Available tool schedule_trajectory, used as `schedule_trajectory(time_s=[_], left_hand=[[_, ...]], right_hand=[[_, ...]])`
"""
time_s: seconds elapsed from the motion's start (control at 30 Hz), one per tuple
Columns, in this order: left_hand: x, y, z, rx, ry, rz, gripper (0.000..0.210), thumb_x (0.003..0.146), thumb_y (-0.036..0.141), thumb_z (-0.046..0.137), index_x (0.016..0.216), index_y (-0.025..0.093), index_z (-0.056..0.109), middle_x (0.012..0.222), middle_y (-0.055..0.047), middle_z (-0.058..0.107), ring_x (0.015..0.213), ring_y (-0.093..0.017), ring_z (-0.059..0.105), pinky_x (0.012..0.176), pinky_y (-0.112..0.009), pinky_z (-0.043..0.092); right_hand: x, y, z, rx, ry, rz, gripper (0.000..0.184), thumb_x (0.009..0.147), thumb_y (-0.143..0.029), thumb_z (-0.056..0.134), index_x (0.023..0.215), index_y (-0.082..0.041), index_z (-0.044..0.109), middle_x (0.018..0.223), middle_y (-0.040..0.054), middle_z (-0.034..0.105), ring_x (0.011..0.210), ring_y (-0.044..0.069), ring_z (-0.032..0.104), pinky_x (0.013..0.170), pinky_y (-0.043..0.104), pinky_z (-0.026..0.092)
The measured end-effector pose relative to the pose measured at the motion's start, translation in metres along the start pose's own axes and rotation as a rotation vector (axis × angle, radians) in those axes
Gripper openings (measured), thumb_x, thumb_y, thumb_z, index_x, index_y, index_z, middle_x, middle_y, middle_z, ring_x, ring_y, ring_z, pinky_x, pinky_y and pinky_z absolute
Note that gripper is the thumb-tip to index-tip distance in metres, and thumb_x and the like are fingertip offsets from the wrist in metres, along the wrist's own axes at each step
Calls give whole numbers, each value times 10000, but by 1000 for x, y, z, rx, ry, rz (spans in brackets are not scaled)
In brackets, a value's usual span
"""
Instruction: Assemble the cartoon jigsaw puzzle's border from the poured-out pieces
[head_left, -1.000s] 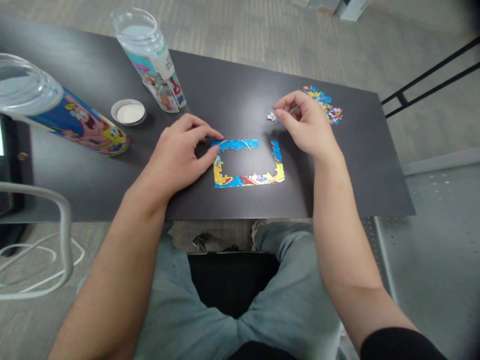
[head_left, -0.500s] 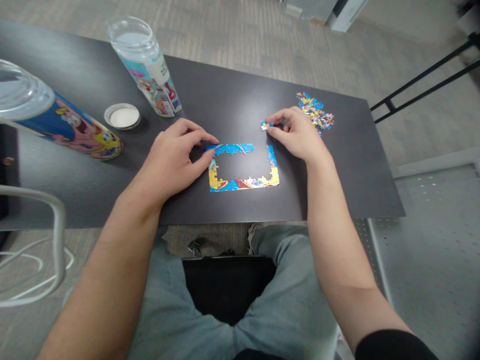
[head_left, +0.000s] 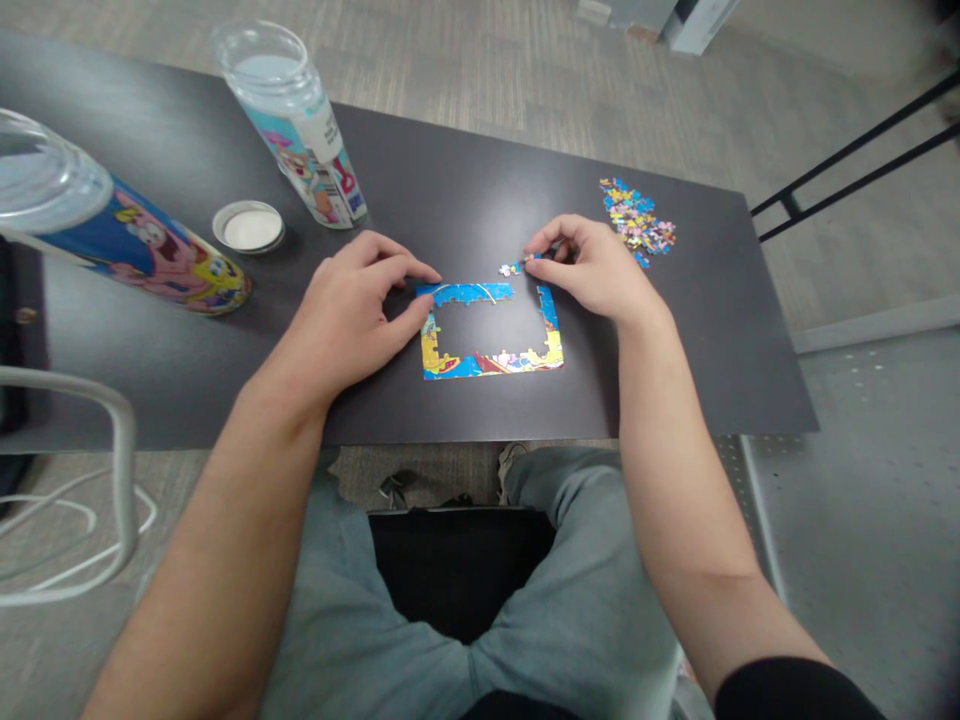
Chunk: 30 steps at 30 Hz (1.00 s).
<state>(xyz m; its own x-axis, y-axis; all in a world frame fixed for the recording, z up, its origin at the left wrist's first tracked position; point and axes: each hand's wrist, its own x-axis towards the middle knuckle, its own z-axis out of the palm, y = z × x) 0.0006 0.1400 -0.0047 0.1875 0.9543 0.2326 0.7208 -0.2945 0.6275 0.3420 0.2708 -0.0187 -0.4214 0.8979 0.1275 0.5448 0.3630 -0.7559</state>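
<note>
A jigsaw puzzle border [head_left: 493, 366] lies on the dark table, mostly blue and yellow, with a gap in its top edge near the right corner. At its upper left corner, the thumb and forefinger of my left hand [head_left: 358, 305] hold it from two sides. Just above the gap, my right hand [head_left: 589, 265] pinches a small puzzle piece [head_left: 510, 269] between thumb and fingers. The fingertips partly cover this piece, so I cannot tell whether it is one piece or two. Beyond my right hand sits a pile of loose puzzle pieces [head_left: 637, 220].
Two clear-topped cartoon tubes stand at the left, a nearer blue one [head_left: 150, 235] and a farther one [head_left: 300, 130]. A round white lid [head_left: 249, 227] lies between them. A white tubular frame [head_left: 120, 470] and a cable are at lower left. The table's front edge [head_left: 480, 441] is close to my lap.
My right hand has brought the puzzle piece slightly left and down, closer to the gap in the border. My left hand keeps its place at the corner. The view has shifted a little.
</note>
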Motion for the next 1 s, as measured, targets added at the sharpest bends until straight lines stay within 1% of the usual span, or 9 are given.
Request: schedule_trajectory(time_s=[0.13, 0.27, 0.4, 0.47, 0.63, 0.73, 0.8, 0.9, 1.0], left_hand=[[0, 1, 0, -1, 12, 0, 266, 1116, 441, 850, 1332, 337, 965, 1443, -118, 832, 1213, -352, 820, 1180, -596, 719], [0, 2, 0, -22, 7, -16, 263, 1110, 463, 872, 1326, 345, 965, 1407, -108, 834, 1222, -352, 815, 1162, -571, 722], [0, 2, 0, -18, 1, -15, 280, 1104, 434, 865, 1344, 328, 963, 1446, -118, 826, 1226, -352, 814, 1202, -584, 701], [1, 2, 0, -20, -1, -20, 284, 1101, 440, 872, 1344, 324, 961, 1442, -119, 827, 1236, -355, 811, 1207, -581, 698], [0, 2, 0, -10, 0, -13, 283, 1101, 450, 870, 1341, 330, 960, 1433, -114, 835, 1233, -358, 812, 1196, -582, 701], [0, 2, 0, -5, -5, -12, 276, 1103, 426, 860, 1344, 338, 959, 1475, -120, 833, 1257, -372, 817, 1205, -611, 690], [0, 2, 0, -3, -9, -14, 280, 1103, 414, 856, 1352, 338, 956, 1496, -122, 830, 1263, -375, 819, 1213, -624, 685], [0, 2, 0, 14, -15, -11, 305, 1101, 410, 849, 1378, 330, 949, 1502, -123, 834, 1265, -370, 814, 1214, -617, 687], [0, 2, 0, 16, -14, -14, 303, 1105, 423, 850, 1375, 325, 946, 1468, -120, 839, 1262, -362, 806, 1203, -592, 694]], right_hand=[[0, -4, 1, -4, 9, -24, 293, 988, -468, 1008, 1137, -282, 838, 1052, 38, 731, 922, 240, 597, 916, 464, 590], [-1, -15, 1, -58, -18, -74, 341, 954, -486, 1089, 1126, -292, 868, 1107, 51, 705, 1011, 274, 631, 1035, 513, 642], [-2, -23, 0, -100, -59, -114, 222, 995, -418, 1066, 1073, -293, 900, 1140, 68, 707, 1065, 302, 669, 1149, 575, 630], [-3, -24, 0, -105, -73, -119, 208, 1008, -400, 1067, 1064, -291, 899, 1150, 71, 715, 1095, 311, 682, 1185, 591, 614], [-5, -23, -5, -114, -69, -117, 256, 991, -403, 1110, 1093, -301, 898, 1182, 77, 742, 1154, 348, 712, 1209, 628, 588], [-5, -24, -7, -134, -69, -109, 225, 1007, -366, 1098, 1059, -294, 891, 1224, 95, 765, 1186, 371, 733, 1237, 664, 549], [-6, -24, -8, -135, -68, -107, 239, 1011, -364, 1101, 1036, -285, 877, 1224, 106, 773, 1222, 390, 738, 1241, 679, 530], [-7, -25, -7, -133, -70, -112, 290, 1014, -425, 1108, 1036, -283, 856, 1201, 109, 782, 1240, 402, 737, 1222, 681, 531], [-7, -25, -6, -112, -74, -101, 345, 1014, -493, 1103, 1040, -291, 824, 1138, 89, 792, 1165, 364, 730, 1185, 645, 558]])
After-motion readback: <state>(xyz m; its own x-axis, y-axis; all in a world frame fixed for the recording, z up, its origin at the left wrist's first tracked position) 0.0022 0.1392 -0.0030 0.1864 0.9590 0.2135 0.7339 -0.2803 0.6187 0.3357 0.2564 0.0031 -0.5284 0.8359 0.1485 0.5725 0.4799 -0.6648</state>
